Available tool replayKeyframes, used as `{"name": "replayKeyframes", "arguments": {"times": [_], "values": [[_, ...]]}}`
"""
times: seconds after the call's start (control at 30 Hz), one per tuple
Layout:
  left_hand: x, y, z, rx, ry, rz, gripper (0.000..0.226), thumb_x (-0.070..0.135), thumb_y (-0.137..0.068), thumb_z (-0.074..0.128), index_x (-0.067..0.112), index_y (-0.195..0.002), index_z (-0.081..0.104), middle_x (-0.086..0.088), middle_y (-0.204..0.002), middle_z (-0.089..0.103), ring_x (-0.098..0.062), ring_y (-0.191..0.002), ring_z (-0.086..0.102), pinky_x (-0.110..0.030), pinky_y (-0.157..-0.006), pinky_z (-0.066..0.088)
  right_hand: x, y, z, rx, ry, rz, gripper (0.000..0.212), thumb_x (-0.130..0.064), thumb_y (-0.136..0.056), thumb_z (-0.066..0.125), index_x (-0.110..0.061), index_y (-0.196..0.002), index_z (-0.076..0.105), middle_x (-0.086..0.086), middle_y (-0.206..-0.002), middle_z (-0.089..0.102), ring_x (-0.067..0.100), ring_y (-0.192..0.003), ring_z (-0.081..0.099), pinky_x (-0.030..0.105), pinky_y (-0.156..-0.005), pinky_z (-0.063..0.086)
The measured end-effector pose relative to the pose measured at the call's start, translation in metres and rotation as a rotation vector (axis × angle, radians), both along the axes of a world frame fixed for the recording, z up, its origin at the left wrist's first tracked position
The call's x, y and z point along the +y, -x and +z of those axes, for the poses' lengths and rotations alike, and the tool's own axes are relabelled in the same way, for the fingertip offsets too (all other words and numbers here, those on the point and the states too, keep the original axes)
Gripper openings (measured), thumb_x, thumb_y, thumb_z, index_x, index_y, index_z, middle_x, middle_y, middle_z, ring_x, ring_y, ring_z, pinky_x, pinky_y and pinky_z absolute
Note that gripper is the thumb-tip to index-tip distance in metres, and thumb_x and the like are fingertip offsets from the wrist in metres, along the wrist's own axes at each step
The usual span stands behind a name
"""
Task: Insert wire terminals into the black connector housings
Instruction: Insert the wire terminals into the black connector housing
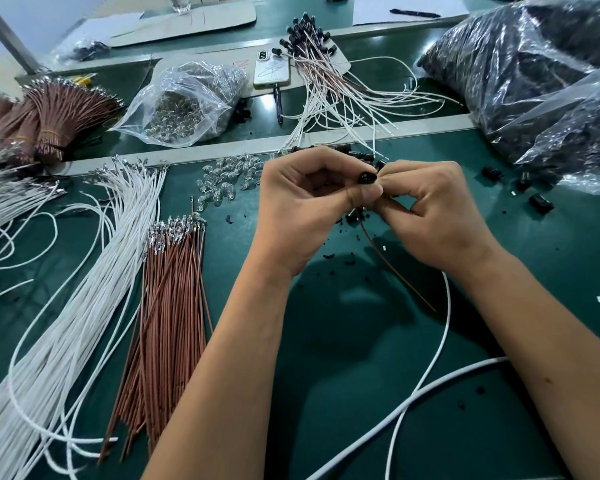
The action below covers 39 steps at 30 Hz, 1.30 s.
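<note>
**Terminal insertion held above the counter: points of likely failure**

Both hands meet over the green counter [343,358]. The left hand [305,206] is curled, its thumb and fingers pinching a black connector housing [367,177] at the fingertips. The right hand [430,209] is also curled, fingers closed on a brown wire [395,268] that hangs down and trails toward the person; a white wire [437,341] loops down from under the same hand. The terminal end of the brown wire is hidden between the fingers, so whether it is already seated in the housing cannot be told.

Risks, as judged from this arrangement:

- The cavity is out of sight behind the fingertips; a terminal offered at a tilt or turned the wrong way round could jam or bend rather than latch.
- The grip on the housing is a small fingertip pinch; push force from the right hand could twist the housing or pop it loose onto the counter among the scattered loose black housings [541,202] and black fragments [329,256].
- The wire is thin and probably limp; pushed from too far back, it would buckle instead of driving the terminal home.
- The hanging brown and white leads could snag each other or drag on the supply of brown wires [167,306] and white wires [84,306] at the left.
- A half-seated terminal may look finished and pull out later.
</note>
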<state>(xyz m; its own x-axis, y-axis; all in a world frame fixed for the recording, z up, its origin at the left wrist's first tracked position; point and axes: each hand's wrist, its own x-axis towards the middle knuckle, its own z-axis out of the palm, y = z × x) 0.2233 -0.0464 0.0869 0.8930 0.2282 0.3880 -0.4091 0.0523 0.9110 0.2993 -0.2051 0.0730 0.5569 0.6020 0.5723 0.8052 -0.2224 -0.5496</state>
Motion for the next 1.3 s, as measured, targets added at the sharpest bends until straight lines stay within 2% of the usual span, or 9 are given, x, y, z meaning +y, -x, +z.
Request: {"name": "replayKeyframes", "arguments": {"times": [0.23, 0.37, 0.47, 0.6, 0.67, 0.83, 1.03, 1.13, 1.3], "values": [[-0.001, 0.000, 0.000, -0.004, 0.008, 0.016, 0.031, -0.018, -0.070, 0.079, 0.006, -0.088, 0.073, -0.006, -0.079, 0.074, -0.017, -0.072, 0.068, -0.029, -0.071, 0.058, 0.000, 0.000, -0.002, -0.012, 0.005, -0.009, 0.015, -0.009, -0.094, 0.074, -0.004, -0.081, 0.079, 0.004, -0.072, 0.065, 0.023, -0.064, 0.061, 0.040, -0.059, 0.048], [-0.001, -0.001, 0.001, -0.009, 0.015, 0.014, 0.031, -0.017, -0.071, 0.079, 0.006, -0.091, 0.073, -0.004, -0.078, 0.073, -0.015, -0.071, 0.067, -0.028, -0.072, 0.058, 0.000, -0.002, -0.004, -0.002, -0.035, -0.022, 0.013, -0.010, -0.093, 0.072, -0.005, -0.083, 0.079, -0.001, -0.075, 0.066, 0.019, -0.067, 0.062, 0.037, -0.062, 0.049], [-0.001, -0.002, 0.002, -0.027, 0.037, 0.011, 0.030, -0.018, -0.071, 0.079, 0.001, -0.093, 0.072, -0.009, -0.079, 0.072, -0.019, -0.071, 0.067, -0.027, -0.071, 0.056, -0.001, -0.004, -0.003, 0.049, -0.075, 0.011, 0.005, -0.011, -0.092, 0.075, -0.007, -0.091, 0.079, -0.007, -0.086, 0.069, 0.021, -0.081, 0.062, 0.038, -0.073, 0.051], [0.001, -0.002, 0.001, -0.021, 0.077, 0.019, 0.028, -0.020, -0.072, 0.077, -0.006, -0.096, 0.070, -0.022, -0.086, 0.069, -0.030, -0.074, 0.065, -0.033, -0.072, 0.058, -0.001, -0.007, -0.003, 0.144, -0.168, 0.051, 0.019, -0.024, -0.092, 0.079, -0.005, -0.097, 0.078, 0.002, -0.098, 0.073, 0.022, -0.093, 0.066, 0.040, -0.078, 0.053], [0.002, -0.001, 0.001, -0.008, 0.071, 0.013, 0.028, -0.019, -0.072, 0.077, -0.009, -0.096, 0.069, -0.023, -0.088, 0.070, -0.029, -0.075, 0.066, -0.031, -0.072, 0.057, -0.001, -0.008, -0.004, 0.188, -0.194, 0.056, 0.024, -0.027, -0.091, 0.079, -0.004, -0.095, 0.078, 0.002, -0.096, 0.073, 0.018, -0.091, 0.067, 0.040, -0.077, 0.052], [0.002, -0.001, 0.001, 0.026, -0.049, 0.037, 0.027, -0.013, -0.071, 0.083, -0.005, -0.094, 0.072, -0.021, -0.085, 0.071, -0.023, -0.077, 0.064, -0.034, -0.077, 0.058, -0.002, -0.009, -0.003, 0.237, -0.209, 0.098, 0.008, -0.013, -0.087, 0.080, -0.007, -0.090, 0.075, 0.002, -0.088, 0.071, 0.011, -0.080, 0.063, 0.028, -0.075, 0.049], [0.004, -0.002, 0.000, 0.013, -0.142, 0.167, 0.023, -0.009, -0.071, 0.085, -0.008, -0.091, 0.073, -0.022, -0.088, 0.074, -0.022, -0.079, 0.070, -0.038, -0.081, 0.061, -0.001, -0.003, -0.001, 0.038, -0.191, -0.134, 0.027, -0.040, -0.088, 0.081, -0.015, -0.096, 0.073, -0.002, -0.091, 0.071, 0.017, -0.087, 0.065, 0.027, -0.076, 0.047], [0.004, -0.002, -0.001, 0.001, -0.133, 0.207, 0.022, -0.011, -0.071, 0.084, -0.009, -0.089, 0.072, -0.022, -0.085, 0.074, -0.018, -0.074, 0.071, -0.032, -0.077, 0.060, 0.000, -0.001, 0.000, -0.043, -0.181, -0.170, 0.024, -0.030, -0.088, 0.084, -0.008, -0.084, 0.073, 0.003, -0.083, 0.069, 0.020, -0.078, 0.062, 0.030, -0.070, 0.048], [0.005, -0.002, 0.000, -0.029, -0.114, 0.184, 0.026, -0.010, -0.070, 0.085, 0.001, -0.090, 0.073, -0.014, -0.085, 0.074, -0.018, -0.077, 0.072, -0.031, -0.078, 0.060, 0.006, 0.004, -0.003, -0.037, -0.135, -0.179, 0.016, -0.023, -0.091, 0.082, -0.008, -0.092, 0.080, 0.000, -0.087, 0.073, 0.010, -0.076, 0.065, 0.026, -0.071, 0.051]]}}
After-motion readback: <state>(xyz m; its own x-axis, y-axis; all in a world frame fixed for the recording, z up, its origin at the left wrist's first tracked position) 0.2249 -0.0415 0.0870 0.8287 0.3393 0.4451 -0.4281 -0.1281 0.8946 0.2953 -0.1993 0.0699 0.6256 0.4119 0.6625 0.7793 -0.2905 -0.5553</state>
